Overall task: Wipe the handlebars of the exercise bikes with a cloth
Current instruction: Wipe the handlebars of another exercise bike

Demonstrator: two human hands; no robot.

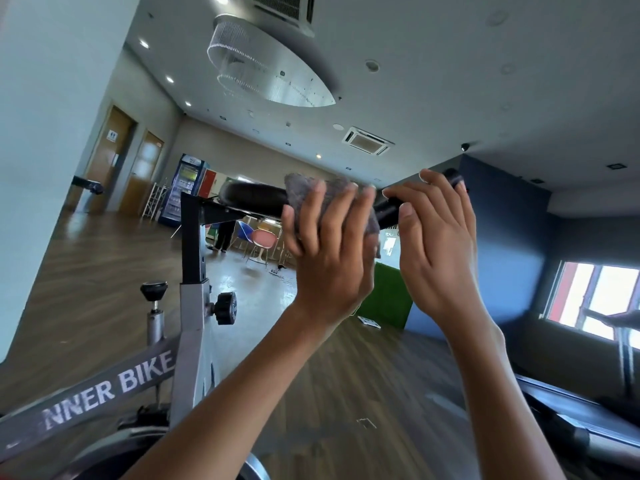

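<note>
Left hand (329,251) grips grey cloth (304,187), wrapped over handlebar (252,200), frame centre. Right hand (438,244) curls round bar, just right of cloth. Risks: loose cloth bunches, slips off; right hand blocks stroke, stretch beneath stays unwiped.

Premises: a gym hall, evidenced by grey-framed exercise bike marked "BIKE" (145,379), black treadmill deck (571,420), wood-plank floor (346,393) and glass-fronted drinks fridge (181,188).
</note>
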